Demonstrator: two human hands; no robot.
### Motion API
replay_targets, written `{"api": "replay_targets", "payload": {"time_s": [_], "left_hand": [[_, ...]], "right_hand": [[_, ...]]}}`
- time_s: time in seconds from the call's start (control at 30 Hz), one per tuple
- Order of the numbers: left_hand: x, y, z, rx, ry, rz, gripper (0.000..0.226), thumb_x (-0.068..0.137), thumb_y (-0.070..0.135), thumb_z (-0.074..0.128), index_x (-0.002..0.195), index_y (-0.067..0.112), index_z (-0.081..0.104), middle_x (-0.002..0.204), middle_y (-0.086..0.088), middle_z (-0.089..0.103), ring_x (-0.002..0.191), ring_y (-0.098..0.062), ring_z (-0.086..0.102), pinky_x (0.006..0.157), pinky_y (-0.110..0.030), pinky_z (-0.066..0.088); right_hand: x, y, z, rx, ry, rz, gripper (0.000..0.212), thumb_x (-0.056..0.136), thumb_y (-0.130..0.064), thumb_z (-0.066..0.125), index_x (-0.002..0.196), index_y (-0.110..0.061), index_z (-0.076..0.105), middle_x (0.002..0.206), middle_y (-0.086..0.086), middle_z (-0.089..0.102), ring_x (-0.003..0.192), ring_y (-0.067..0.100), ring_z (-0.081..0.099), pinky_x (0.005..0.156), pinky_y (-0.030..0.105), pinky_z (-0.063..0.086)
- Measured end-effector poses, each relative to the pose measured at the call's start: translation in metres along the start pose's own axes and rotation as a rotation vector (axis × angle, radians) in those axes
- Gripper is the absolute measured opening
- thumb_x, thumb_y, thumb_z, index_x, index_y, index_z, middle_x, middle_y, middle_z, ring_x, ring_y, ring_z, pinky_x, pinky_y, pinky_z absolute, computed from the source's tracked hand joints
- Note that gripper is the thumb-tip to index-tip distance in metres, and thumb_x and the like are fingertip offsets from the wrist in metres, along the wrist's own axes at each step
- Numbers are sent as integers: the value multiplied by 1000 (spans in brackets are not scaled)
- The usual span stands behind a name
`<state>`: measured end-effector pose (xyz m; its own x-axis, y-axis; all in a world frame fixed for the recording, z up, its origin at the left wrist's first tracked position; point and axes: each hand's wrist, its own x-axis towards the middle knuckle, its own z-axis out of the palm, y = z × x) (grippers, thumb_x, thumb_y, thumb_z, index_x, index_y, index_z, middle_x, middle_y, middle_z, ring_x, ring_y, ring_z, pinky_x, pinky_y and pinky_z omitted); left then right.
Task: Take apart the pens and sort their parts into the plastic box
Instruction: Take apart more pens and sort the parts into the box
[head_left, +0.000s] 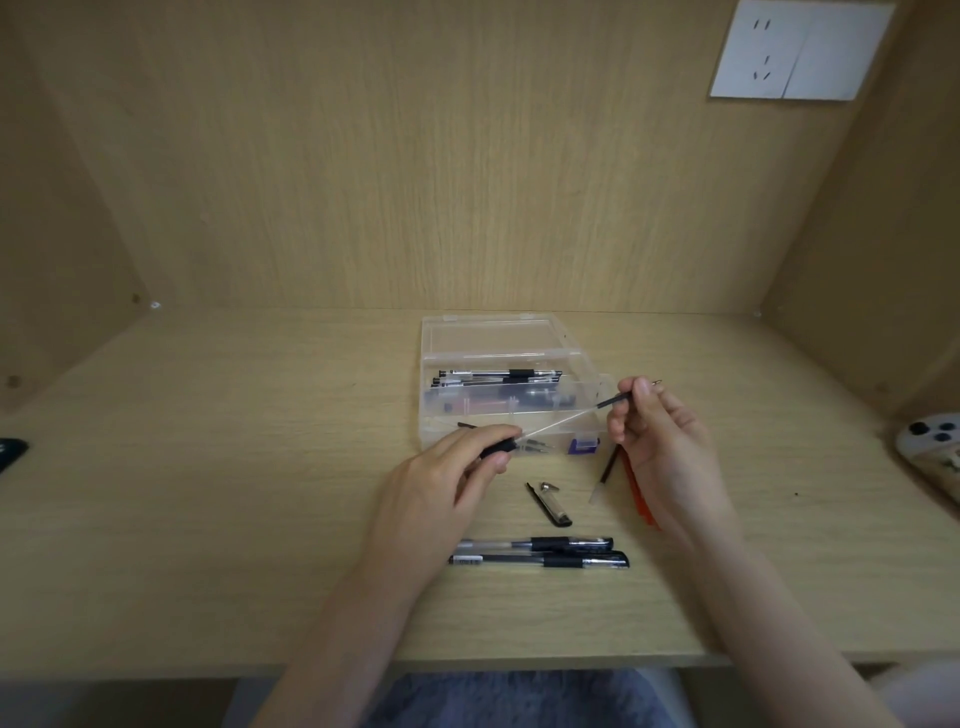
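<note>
A wood-grain counter (208, 493) fills the lower view, walled by matching panels at the back and sides. A white socket plate (802, 49) sits on the back panel at upper right. Toward the back centre of the counter stands the clear plastic box (431, 364) with its lid laid open behind it. Its far compartments hold whole pens and dark parts, and a small purple piece (584, 445) lies in the near right corner.

Both hands work just in front of the box. The left hand (447, 478) has its grip pinched on a barrel (498, 448) by the black rubber sleeve. The right hand (660, 431) has its grip pinched on a refill (605, 404) near the tip end; the thin tube runs at a slant from the barrel up to the right fingers.

Two whole pens (540, 553) lie side by side near the counter's front edge. A cap (550, 506) lies between them and the box, with a small metal tip (548, 487) touching it. Red and black pieces (610, 467) lie partly under the right hand.
</note>
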<state>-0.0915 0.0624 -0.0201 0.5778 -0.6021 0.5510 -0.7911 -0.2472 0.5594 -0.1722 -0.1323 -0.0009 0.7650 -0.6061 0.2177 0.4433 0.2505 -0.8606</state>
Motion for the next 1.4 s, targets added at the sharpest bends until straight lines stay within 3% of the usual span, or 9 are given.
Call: {"api": "replay_targets", "payload": {"time_s": [0.23,0.37,0.47,0.57,0.7,0.9,1.0,1.17,1.4], "left_hand": [[0,-1,0,28,-28,7,31,91,39,45,120,36,56,100,23,60,71,8,56,63,-21,54],[0,-1,1,30,-27,-12,31,89,40,46,119,36,56,99,22,61,73,7,58,63,-23,54],[0,-1,1,30,-17,-25,31,88,39,49,117,33,58,100,20,63,74,5,59,66,-24,55],[0,-2,2,18,-14,-49,29,88,38,51,115,30,60,103,18,64,83,2,61,70,-26,55],[0,-3,4,22,-23,-52,27,89,36,54,114,29,61,106,18,65,89,2,62,73,-27,55],[-1,-4,4,22,-34,-26,31,88,47,46,112,34,60,107,20,64,89,2,61,75,-24,53],[-1,-5,4,29,-29,-30,29,88,48,45,111,37,59,106,22,63,88,3,60,73,-25,53],[0,-3,3,41,-47,-15,27,86,44,50,111,37,60,107,23,62,83,3,60,72,-23,53],[0,-2,1,60,-60,-6,26,86,41,53,109,35,62,102,23,62,77,5,58,67,-19,52]], "right_hand": [[-1,1,-2,-96,-44,-34,33,75,-39,65,87,-9,65,64,0,58,57,11,50,59,18,46],[-14,3,3,-385,-208,45,24,78,-31,64,91,-13,73,65,-1,62,60,9,53,61,20,44],[-20,9,1,-632,-283,117,14,79,-25,70,92,-22,75,80,-6,71,76,11,63,76,27,47],[-17,7,-9,-981,-329,21,20,79,-14,72,84,-34,71,85,-8,68,84,4,60,80,18,44],[-19,8,-9,-1114,-424,-23,31,77,-12,74,83,-41,67,82,-11,61,85,-1,54,76,9,38],[-20,13,-2,-1152,-449,-31,13,79,-17,73,90,-25,73,86,-9,61,87,-1,54,77,9,39],[-20,13,-1,-1149,-419,-80,10,80,-17,72,86,-25,71,87,-11,63,87,-1,54,76,9,39],[-16,4,-3,-830,-214,-56,14,80,-10,71,84,-24,70,80,-4,68,72,2,57,66,13,45],[-19,1,7,-767,-280,-42,16,78,-7,72,85,-22,72,72,-4,62,65,-1,52,54,12,44]]}}
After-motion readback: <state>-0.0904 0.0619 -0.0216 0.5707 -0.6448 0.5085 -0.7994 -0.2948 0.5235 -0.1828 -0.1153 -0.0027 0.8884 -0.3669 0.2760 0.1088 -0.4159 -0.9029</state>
